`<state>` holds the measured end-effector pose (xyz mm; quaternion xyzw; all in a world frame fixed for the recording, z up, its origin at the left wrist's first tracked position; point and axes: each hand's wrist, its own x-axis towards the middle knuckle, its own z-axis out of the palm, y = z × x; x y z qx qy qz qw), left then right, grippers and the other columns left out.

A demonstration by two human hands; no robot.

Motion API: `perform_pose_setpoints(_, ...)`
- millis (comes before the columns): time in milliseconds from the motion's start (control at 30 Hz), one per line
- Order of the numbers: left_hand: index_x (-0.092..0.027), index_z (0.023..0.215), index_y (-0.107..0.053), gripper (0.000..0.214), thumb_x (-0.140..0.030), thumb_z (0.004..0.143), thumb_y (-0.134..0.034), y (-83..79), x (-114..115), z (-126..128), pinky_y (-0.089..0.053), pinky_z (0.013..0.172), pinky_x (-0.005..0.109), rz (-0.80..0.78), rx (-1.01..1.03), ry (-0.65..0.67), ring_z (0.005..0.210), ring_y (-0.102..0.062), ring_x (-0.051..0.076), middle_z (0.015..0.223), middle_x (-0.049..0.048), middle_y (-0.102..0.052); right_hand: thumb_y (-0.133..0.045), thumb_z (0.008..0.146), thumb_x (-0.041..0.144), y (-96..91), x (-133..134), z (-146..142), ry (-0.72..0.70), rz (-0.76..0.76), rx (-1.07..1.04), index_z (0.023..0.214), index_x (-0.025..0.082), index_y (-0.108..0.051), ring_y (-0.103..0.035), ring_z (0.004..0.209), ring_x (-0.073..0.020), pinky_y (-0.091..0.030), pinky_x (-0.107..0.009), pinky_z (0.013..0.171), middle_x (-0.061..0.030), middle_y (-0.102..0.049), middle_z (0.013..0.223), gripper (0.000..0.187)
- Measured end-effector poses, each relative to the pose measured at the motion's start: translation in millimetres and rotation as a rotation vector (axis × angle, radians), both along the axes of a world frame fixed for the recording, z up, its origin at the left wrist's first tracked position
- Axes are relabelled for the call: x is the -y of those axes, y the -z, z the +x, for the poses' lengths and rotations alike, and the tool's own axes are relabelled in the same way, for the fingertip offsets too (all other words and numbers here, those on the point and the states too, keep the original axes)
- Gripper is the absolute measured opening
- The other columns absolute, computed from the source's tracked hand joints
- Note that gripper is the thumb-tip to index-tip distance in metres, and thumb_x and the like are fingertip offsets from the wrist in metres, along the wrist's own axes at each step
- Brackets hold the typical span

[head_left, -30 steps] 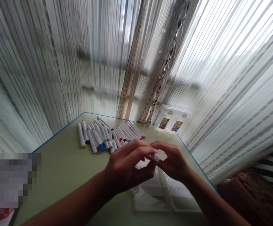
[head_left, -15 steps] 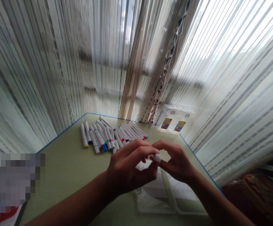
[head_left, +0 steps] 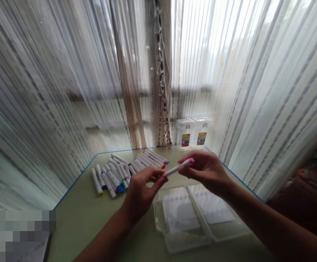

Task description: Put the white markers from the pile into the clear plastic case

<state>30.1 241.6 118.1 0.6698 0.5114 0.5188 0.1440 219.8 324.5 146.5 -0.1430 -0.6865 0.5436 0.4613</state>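
A white marker [head_left: 177, 168] with a pink end is held between my two hands above the table, tilted up to the right. My left hand [head_left: 144, 189] pinches its lower white end. The fingers of my right hand [head_left: 203, 165] are closed around the part near the pink end. Below the hands lies an open clear plastic case [head_left: 187, 246], with white sheets inside both halves. Left of my left hand, a loose pile of white markers [head_left: 117, 174] with coloured ends lies on the table.
Two clear boxes [head_left: 192, 133] with yellow labels stand at the table's back right corner. String curtains [head_left: 93, 91] hang along the blue-edged green table [head_left: 76, 225]. At the lower left is a partly blurred-out item [head_left: 27, 249].
The marker has turned from end-on to lengthwise, showing its pink end. My hands have moved apart along it, and the camera view has shifted, showing more of the case.
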Motion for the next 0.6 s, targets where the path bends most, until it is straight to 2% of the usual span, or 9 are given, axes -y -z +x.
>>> perform_pose_setpoints(100, -0.018, 0.093, -0.071, 0.012, -0.024, 0.089, -0.062, 2.2, -1.8, -0.8, -0.056, 0.071, 0.027, 0.015, -0.159, 0.025, 0.078, -0.067, 0.016, 0.087, 0.0050, -0.072, -0.083, 0.069, 0.020, 1.6, 11.5, -3.0, -0.037, 0.168, 0.039, 0.079, 0.016, -0.072, -0.058, 0.061, -0.0121, -0.048, -0.024, 0.056, -0.0021, -0.067, 0.070, 0.016)
perform_pose_setpoints(200, -0.017, 0.097, -0.070, 0.014, -0.024, 0.090, -0.060, 1.9, -1.9, -1.2, -0.057, 0.075, 0.028, -0.009, -0.170, 0.014, 0.087, -0.068, 0.018, 0.093, 0.0070, -0.072, -0.079, 0.073, 0.017, 3.2, 18.1, -4.4, -0.036, 0.344, 0.053, 0.082, 0.014, -0.072, -0.055, 0.057, -0.0098, -0.047, -0.021, 0.053, -0.0006, -0.065, 0.067, 0.012)
perform_pose_setpoints(267, -0.016, 0.098, -0.070, 0.015, -0.023, 0.089, -0.060, 2.0, -1.7, -1.0, -0.058, 0.076, 0.029, -0.017, -0.151, 0.009, 0.089, -0.068, 0.019, 0.094, 0.0074, -0.071, -0.077, 0.074, 0.017, 3.3, 19.1, -4.2, -0.023, 0.409, 0.046, 0.083, 0.012, -0.072, -0.055, 0.056, -0.0090, -0.046, -0.019, 0.051, -0.0004, -0.063, 0.065, 0.011)
perform_pose_setpoints(600, -0.016, 0.098, -0.069, 0.014, -0.023, 0.090, -0.059, 0.2, -0.7, 0.9, -0.057, 0.076, 0.027, -0.050, -0.157, 0.026, 0.089, -0.066, 0.018, 0.094, 0.0064, -0.070, -0.074, 0.078, 0.018, 1.8, 18.3, -3.8, -0.009, 0.466, 0.046, 0.081, 0.009, -0.071, -0.056, 0.056, -0.0082, -0.047, -0.018, 0.052, -0.0015, -0.064, 0.065, 0.010)
